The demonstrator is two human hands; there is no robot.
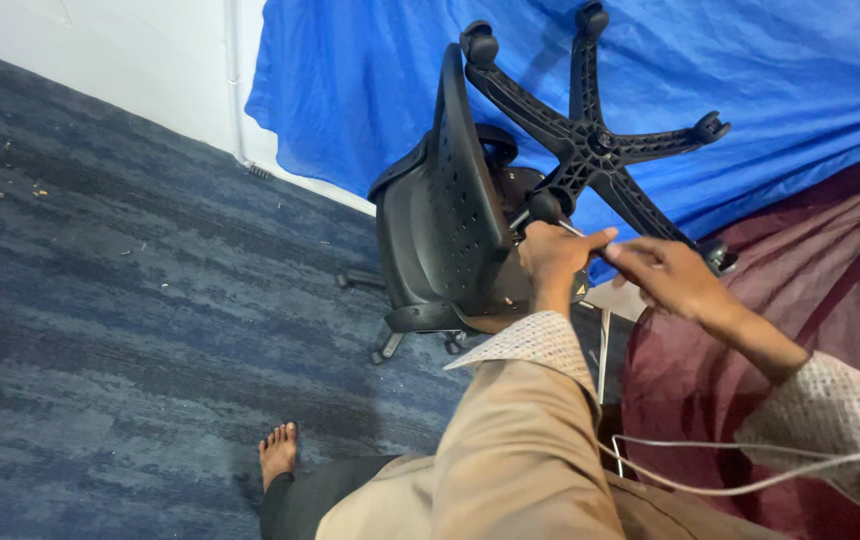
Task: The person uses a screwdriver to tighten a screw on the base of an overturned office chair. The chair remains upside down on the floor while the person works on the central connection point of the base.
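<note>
A black office chair (pixel 440 215) lies tipped on its side on the carpet, its five-star wheeled base (pixel 590 145) pointing up and to the right. My left hand (pixel 550 255) grips under the seat near the central column, with a thin metal rod or lever between its fingers. My right hand (pixel 665 270) reaches in from the right, fingertips pinching at the same spot next to my left thumb. What my right fingers hold is too small to make out.
Dark blue carpet (pixel 130 300) covers the floor on the left. A blue sheet (pixel 750 70) hangs behind the chair and a maroon cloth (pixel 830 270) lies at the right. My bare foot (pixel 278 452) rests on the carpet. A white cable (pixel 710 485) crosses my right sleeve.
</note>
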